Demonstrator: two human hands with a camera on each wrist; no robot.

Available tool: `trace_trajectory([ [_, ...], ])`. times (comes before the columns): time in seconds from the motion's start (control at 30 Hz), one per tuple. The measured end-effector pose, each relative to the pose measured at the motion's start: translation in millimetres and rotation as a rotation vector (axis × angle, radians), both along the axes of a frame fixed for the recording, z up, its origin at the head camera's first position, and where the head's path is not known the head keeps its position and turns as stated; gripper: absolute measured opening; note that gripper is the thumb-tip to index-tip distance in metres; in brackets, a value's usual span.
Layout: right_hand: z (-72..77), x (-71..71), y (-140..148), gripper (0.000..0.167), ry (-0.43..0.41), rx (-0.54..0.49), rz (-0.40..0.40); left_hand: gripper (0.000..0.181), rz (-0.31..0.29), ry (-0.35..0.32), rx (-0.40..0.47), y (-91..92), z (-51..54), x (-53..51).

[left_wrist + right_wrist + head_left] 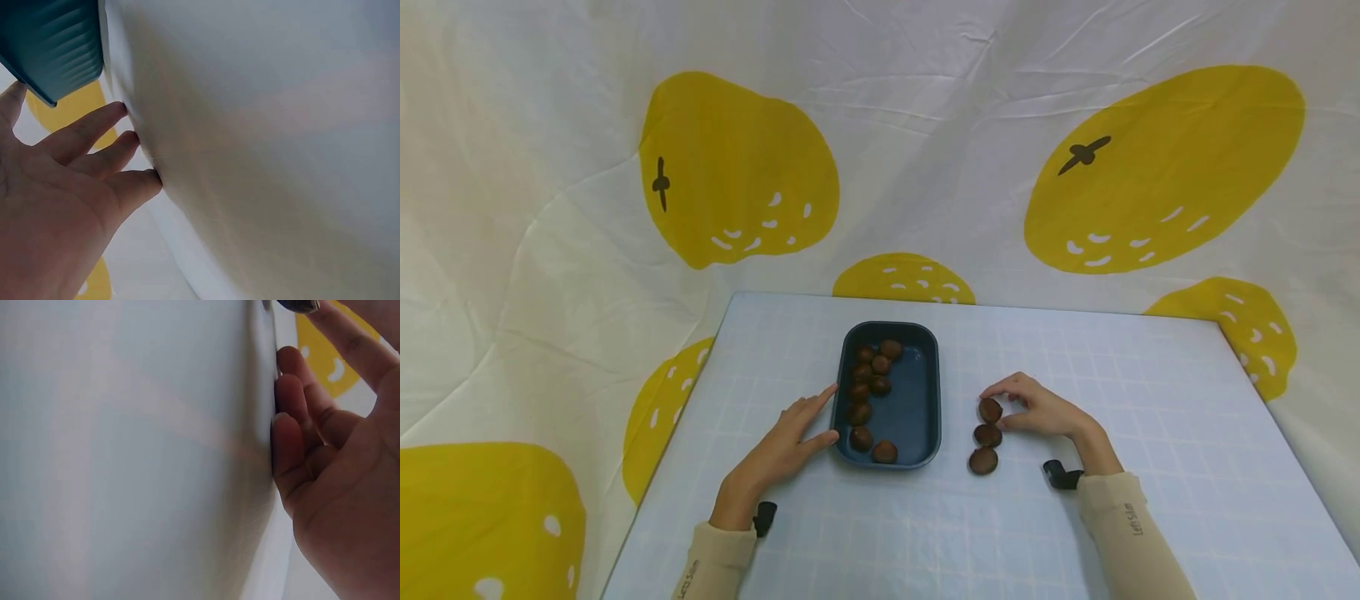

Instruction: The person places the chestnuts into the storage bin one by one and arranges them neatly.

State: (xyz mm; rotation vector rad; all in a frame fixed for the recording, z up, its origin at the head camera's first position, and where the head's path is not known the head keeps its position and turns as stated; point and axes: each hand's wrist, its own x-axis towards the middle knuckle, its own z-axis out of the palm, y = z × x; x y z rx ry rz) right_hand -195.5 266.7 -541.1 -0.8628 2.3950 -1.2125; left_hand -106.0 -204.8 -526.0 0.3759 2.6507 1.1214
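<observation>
A dark blue tray [934, 400] holds several brown chestnuts [861, 392], mostly along its left side. My left hand [786, 442] touches the tray's left edge with its fingers spread; in the left wrist view that hand [69, 181] has a digit at the tray [56, 44] and other fingertips on the table. Right of the tray, three chestnuts stand in a column. My right hand [1041, 410] has thumb and index finger around the top chestnut [990, 410]. Below it are the middle one [988, 435] and the lowest one [982, 461]. The right wrist view shows a dark piece [300, 305] at the fingertips.
The table [1000, 533] has a pale checked cover. Behind and left of it hangs a white cloth [925, 192] with yellow fruit prints. A black wrist device [764, 518] is on the left arm, another [1062, 475] on the right.
</observation>
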Motion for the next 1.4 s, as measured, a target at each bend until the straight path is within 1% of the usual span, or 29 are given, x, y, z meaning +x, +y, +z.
trace_trajectory([
  [0.1, -2.1, -1.5, -1, 0.039, 0.025, -0.013, -0.011, 0.073, -0.003, 0.003, 0.000, 0.5, 0.7, -0.3],
  [0.23, -1.2, -1.4, -3, 0.041, 0.051, -0.029, -0.003, 0.073, 0.001, -0.002, 0.003, 0.9, 1.1, -0.3],
  [0.33, 2.0, 1.3, -5, 0.040, 0.049, -0.027, -0.001, 0.074, -0.002, -0.003, 0.006, 0.8, 0.7, -0.1],
  [0.5, 7.4, 6.0, -8, 0.031, 0.033, -0.023, -0.018, 0.075, -0.004, 0.007, 0.011, 0.4, -0.6, 0.4],
  [0.57, 7.5, 6.2, -8, 0.027, 0.037, -0.023, -0.023, 0.074, -0.002, 0.010, 0.013, 0.5, -0.5, 0.6],
  [0.67, 6.6, 6.3, -8, 0.025, 0.018, -0.016, -0.033, 0.075, -0.001, 0.007, 0.014, 0.8, 0.6, 0.7],
  [0.8, 7.1, 7.1, -9, 0.029, 0.012, -0.023, -0.024, 0.075, 0.004, -0.010, 0.006, 1.1, 2.3, 0.6],
  [0.9, 7.3, 7.9, -9, 0.031, 0.034, -0.021, -0.010, 0.074, 0.008, -0.019, -0.004, 0.8, 2.4, 0.3],
  [1.0, 6.7, 8.1, -9, 0.033, 0.038, -0.020, -0.006, 0.074, 0.013, -0.025, -0.004, 0.7, 2.6, 0.4],
  [1.23, 6.3, 7.5, -8, 0.041, 0.009, -0.028, -0.009, 0.073, 0.013, -0.028, 0.000, 0.9, 2.8, 0.7],
  [1.4, 4.9, 8.2, -10, 0.041, -0.008, -0.037, -0.027, 0.073, 0.008, -0.023, 0.002, 0.6, 1.7, 0.3],
])
